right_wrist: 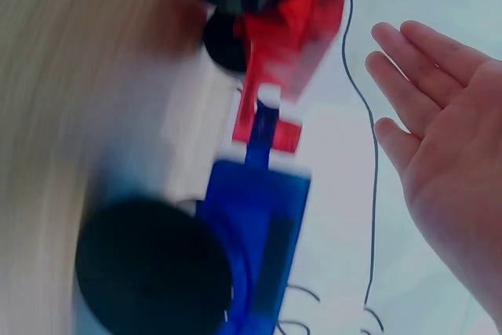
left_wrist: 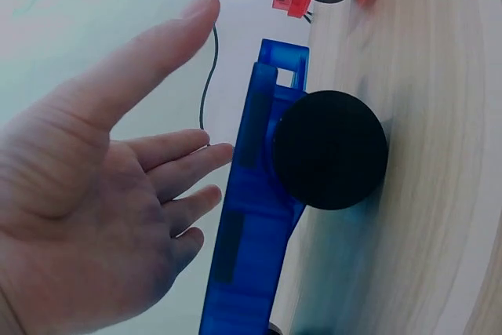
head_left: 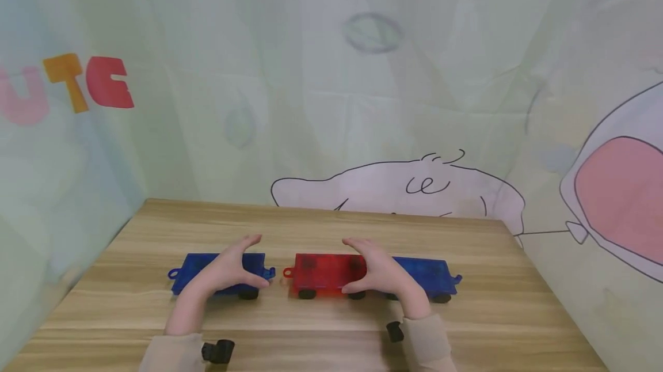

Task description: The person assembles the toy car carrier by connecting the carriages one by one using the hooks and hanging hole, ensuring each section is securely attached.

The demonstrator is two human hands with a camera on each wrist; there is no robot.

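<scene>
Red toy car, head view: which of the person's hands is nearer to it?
Right. The right hand visually overlaps the red toy car at its right end; the left hand is across a gap, by the left blue car.

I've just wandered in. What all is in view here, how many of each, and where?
Left blue wagon: 1, blue, on the table by the left hand
Red wagon: 1, red, on the table, middle of the row
Right blue wagon: 1, blue, apparently coupled to the red wagon
Wheels: several, some hidden, black, under the wagons
Table: 1, wood-toned, under the wagons
Backdrop: pale green, behind the table, printed with letters, a cartoon figure and a balloon
Wrist devices: 2, black, at the cuffs
Sleeves: 2, beige, bottom edge
Left hand: 1, bare, by the left blue wagon
Right hand: 1, bare, by the red wagon
</scene>
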